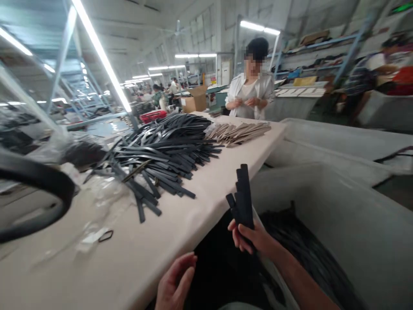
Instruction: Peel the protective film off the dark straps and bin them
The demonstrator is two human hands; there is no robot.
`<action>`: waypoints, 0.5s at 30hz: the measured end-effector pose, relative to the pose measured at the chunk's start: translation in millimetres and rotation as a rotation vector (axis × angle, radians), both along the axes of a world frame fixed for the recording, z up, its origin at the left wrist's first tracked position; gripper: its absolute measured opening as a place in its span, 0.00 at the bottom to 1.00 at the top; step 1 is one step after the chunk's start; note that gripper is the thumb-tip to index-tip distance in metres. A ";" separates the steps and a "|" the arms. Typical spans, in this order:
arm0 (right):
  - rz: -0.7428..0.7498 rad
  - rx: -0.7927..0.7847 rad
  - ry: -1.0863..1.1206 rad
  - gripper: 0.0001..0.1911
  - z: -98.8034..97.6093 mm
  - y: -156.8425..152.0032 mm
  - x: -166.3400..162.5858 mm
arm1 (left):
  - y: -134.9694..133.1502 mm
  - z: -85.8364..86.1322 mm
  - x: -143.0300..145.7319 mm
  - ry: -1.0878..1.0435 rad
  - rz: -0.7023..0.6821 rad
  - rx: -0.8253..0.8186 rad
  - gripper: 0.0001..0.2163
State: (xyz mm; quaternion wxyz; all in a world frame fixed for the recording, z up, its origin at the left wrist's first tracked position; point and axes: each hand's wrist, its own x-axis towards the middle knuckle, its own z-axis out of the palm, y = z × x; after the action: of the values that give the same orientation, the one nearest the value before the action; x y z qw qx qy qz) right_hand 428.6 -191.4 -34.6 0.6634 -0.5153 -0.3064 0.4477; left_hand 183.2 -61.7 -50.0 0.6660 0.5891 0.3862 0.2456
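Observation:
My right hand [253, 239] is closed round a small bundle of black strips [242, 196], which stand upright just past the table's near edge. My left hand [176, 284] hovers low beside the table edge, fingers loosely curled and apart, holding nothing. A big heap of black strips [161, 155] lies on the pale table [180, 232] ahead and to the left. A smaller pile of tan strips [238, 131] lies farther along the table.
A grey bin [348, 215] holding dark strips stands to my right. A person in a white shirt [250, 92] stands at the table's far end, hands together. Clear plastic wrap [97, 202] and a small black loop [106, 235] lie on the table. Shelving lines both sides.

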 end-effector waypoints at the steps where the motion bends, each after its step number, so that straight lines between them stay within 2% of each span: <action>1: 0.089 -0.025 -0.010 0.24 1.3 11.7 -14.6 | 1.9 12.1 3.4 -0.033 -0.007 0.009 0.24; 3: 0.237 -0.074 -0.034 0.23 3.3 30.3 -40.5 | 6.0 32.2 9.8 -0.098 -0.048 0.024 0.22; 5: 0.346 -0.113 -0.075 0.23 5.4 43.3 -60.3 | 10.1 45.1 14.2 -0.147 -0.077 0.023 0.17; 9: 0.439 -0.154 -0.167 0.28 9.3 57.7 -82.4 | 16.3 54.2 13.9 -0.098 -0.030 0.025 0.09; 11: 0.441 -0.161 -0.195 0.30 8.2 61.6 -87.6 | 19.4 55.2 10.5 0.004 -0.007 0.144 0.08; 15: 0.403 -0.208 -0.248 0.31 -0.9 67.1 -93.3 | 25.2 54.0 3.4 0.354 0.002 0.599 0.10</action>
State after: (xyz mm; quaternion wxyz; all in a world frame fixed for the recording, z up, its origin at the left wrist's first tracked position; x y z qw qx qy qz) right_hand 335.3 -124.3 -35.5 0.4616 -0.5604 -0.4342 0.5332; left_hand 186.6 -36.5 3.9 0.3860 0.7916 0.4069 0.2427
